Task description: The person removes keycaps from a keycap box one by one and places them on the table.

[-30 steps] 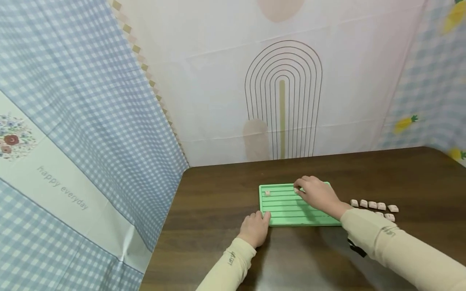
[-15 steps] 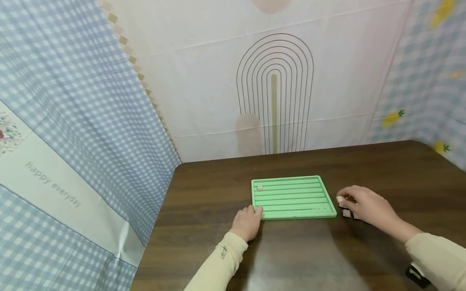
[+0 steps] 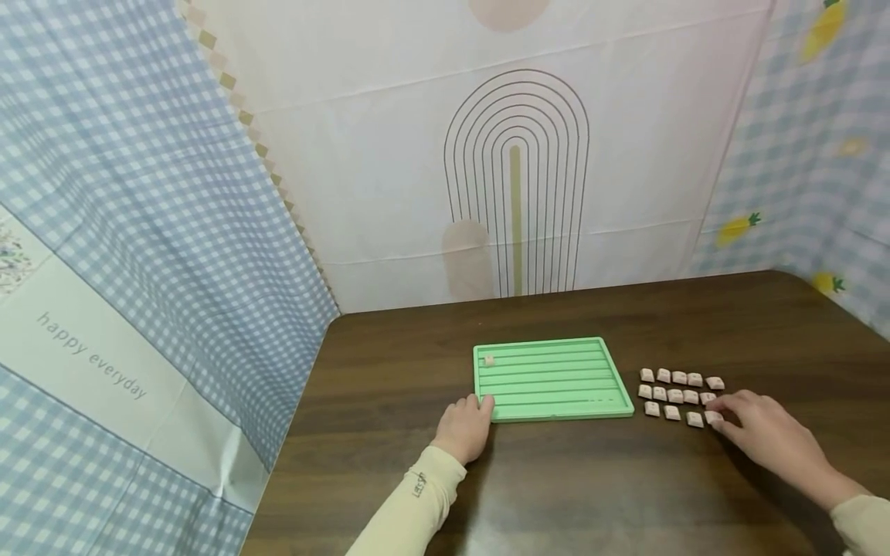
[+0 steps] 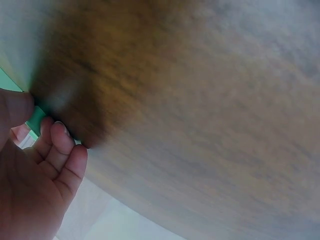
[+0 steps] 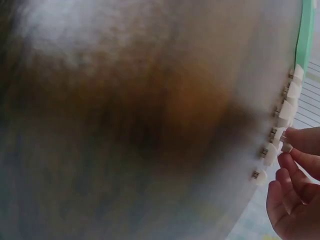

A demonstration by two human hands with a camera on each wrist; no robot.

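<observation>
My left hand (image 3: 464, 428) grips the near left corner of a shallow green tray (image 3: 554, 415) with several lengthwise ridges. In the left wrist view the thumb and fingers pinch its green edge (image 4: 36, 120). One pale keycap (image 3: 489, 361) sits in the tray's far left corner. Right of the tray, my right hand (image 3: 768, 432) reaches the right end of several pale keycaps (image 3: 674, 395) laid in three rough rows. Its thumb and index finger pinch a small keycap (image 5: 286, 147), seen in the right wrist view. Fingers partly hide the rows' right end.
All this lies on a dark brown wooden table (image 3: 389, 371). Behind it hangs a pale cloth (image 3: 389, 193) with an arch print. Blue checked cloth (image 3: 174, 193) hangs at the left, and another with pineapples on the right.
My right hand has gone from over the tray, where it pinched a pale keycap, to the right end of the keycap rows. The left hand stays on the tray corner. The view shifted slightly.
</observation>
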